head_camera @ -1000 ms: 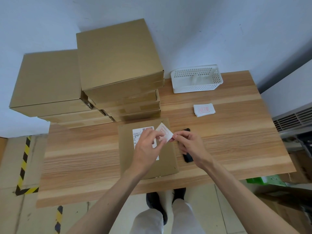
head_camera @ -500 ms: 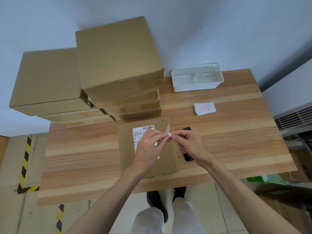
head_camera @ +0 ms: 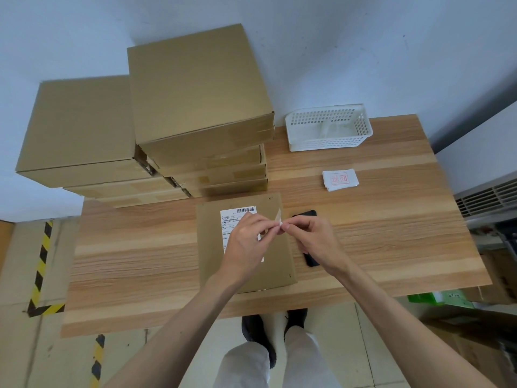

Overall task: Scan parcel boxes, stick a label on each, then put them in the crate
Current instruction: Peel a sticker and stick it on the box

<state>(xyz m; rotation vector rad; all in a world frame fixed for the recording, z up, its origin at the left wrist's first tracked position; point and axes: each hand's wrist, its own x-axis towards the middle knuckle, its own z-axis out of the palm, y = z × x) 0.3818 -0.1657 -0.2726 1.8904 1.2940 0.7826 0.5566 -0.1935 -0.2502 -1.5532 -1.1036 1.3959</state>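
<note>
Nearest: left hand (head_camera: 246,245) and right hand (head_camera: 313,242) are meeting fingertip to fingertip above a flat brown cardboard parcel box (head_camera: 212,247), both pinching one small white sticker label (head_camera: 277,219) held edge-on. The box is lying on the light wooden table (head_camera: 391,247), a white barcoded shipping label (head_camera: 237,215) showing on top. A black handheld scanner (head_camera: 312,261) is lying just right of it. Farther back are sitting a small stack of red-printed white labels (head_camera: 340,179), a white perforated plastic basket (head_camera: 330,130), and stacked brown cardboard boxes (head_camera: 195,93).
</note>
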